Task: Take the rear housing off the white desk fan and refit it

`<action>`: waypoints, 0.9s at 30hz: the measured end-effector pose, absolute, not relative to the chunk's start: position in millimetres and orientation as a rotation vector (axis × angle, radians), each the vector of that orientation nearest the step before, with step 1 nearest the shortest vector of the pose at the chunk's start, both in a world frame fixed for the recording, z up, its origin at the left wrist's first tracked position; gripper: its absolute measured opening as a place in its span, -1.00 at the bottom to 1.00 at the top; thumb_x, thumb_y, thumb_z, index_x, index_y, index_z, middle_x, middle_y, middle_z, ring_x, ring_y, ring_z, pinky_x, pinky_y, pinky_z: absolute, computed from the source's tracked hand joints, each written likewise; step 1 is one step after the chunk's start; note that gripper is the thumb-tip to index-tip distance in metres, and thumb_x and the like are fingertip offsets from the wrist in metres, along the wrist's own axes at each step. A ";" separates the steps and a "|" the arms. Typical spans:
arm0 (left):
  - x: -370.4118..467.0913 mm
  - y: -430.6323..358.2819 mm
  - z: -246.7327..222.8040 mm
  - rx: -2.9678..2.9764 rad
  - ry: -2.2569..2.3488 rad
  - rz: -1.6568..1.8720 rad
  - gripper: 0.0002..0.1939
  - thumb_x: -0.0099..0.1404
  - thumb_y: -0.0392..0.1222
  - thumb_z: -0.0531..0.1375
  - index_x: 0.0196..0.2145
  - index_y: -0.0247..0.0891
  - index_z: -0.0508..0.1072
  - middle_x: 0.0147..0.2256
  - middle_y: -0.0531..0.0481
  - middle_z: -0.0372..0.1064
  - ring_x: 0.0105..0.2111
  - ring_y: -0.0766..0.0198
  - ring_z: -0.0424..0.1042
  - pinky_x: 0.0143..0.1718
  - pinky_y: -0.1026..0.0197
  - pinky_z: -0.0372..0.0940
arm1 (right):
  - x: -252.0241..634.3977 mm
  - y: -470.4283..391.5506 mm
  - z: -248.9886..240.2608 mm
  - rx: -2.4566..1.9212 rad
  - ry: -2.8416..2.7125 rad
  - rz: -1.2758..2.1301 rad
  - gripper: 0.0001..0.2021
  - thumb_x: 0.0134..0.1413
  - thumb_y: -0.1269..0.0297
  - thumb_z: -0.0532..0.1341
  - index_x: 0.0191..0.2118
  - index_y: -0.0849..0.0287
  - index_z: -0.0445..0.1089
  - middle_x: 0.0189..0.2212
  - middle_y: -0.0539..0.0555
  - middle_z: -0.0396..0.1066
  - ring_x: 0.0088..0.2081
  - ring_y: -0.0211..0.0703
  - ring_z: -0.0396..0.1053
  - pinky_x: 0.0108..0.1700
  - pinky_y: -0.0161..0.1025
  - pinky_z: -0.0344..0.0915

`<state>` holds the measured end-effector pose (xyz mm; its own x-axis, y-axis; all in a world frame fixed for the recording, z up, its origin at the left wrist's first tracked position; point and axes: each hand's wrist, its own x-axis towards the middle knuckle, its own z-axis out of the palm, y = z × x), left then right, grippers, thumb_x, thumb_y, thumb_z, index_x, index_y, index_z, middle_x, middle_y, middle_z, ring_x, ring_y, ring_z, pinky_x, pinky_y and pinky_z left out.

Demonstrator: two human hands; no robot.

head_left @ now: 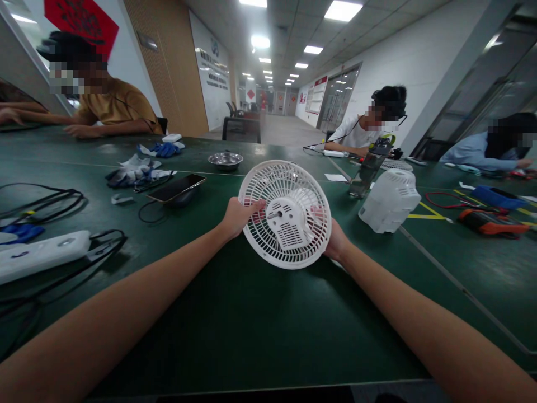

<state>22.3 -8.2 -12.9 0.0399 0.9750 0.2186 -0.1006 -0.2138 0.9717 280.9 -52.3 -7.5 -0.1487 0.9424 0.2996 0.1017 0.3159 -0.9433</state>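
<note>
A round white fan grille is tilted up in front of me over the green table, its slotted centre plate facing me. My left hand grips its left rim, with the thumb lying across the bars. On the right side my right hand is closed on the rim from behind, its fingers partly seen through the slots. A metal shaft sticks out at the middle of the centre plate. To the right stands a white plastic fan housing, apart from both hands.
A steel bowl, a phone and blue-and-white gloves lie to the left, with a white power strip and black cables nearer. At right are a bottle and an orange multimeter. Several people sit around the table.
</note>
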 end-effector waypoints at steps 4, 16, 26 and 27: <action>18.7 -5.4 -12.2 1.396 1.112 1.344 -0.64 0.07 0.01 0.47 -0.37 -0.37 0.59 -0.47 -0.09 0.54 -0.52 0.18 0.51 -0.48 0.13 0.45 | 323.6 -35.9 -0.5 -1.342 -1.439 0.469 -0.26 -0.04 -0.11 0.33 0.23 -0.02 0.14 -0.19 0.07 0.44 -0.25 0.07 0.42 -0.10 0.12 0.41; 3.1 8.6 -16.7 1.289 1.235 1.316 -0.71 0.15 -0.14 0.43 -0.26 -0.43 0.58 -0.40 -0.17 0.57 -0.44 0.16 0.55 -0.37 0.13 0.48 | 384.8 -29.4 21.1 -1.666 -1.336 -0.585 -0.41 -0.05 0.22 0.29 0.16 0.09 0.25 0.11 0.26 0.13 0.19 0.26 0.13 0.23 0.25 0.09; 2.5 8.3 -16.2 1.236 1.209 1.290 -0.74 0.19 -0.20 0.41 -0.20 -0.39 0.58 -0.28 -0.20 0.60 -0.34 0.09 0.60 -0.25 0.02 0.53 | 458.2 -6.6 -8.9 -1.780 -0.880 -0.182 -0.12 -0.24 0.13 0.40 0.23 0.13 0.01 0.12 0.29 0.30 0.14 0.24 0.32 0.21 0.16 0.22; 2.5 8.2 -16.1 1.234 1.211 1.289 -0.74 0.19 -0.20 0.41 -0.20 -0.39 0.58 -0.28 -0.20 0.60 -0.34 0.10 0.60 -0.25 0.02 0.53 | 461.5 -3.5 -13.2 -1.796 -0.866 -0.142 -0.13 -0.25 0.11 0.42 0.20 0.12 0.04 0.10 0.28 0.32 0.13 0.23 0.34 0.19 0.13 0.25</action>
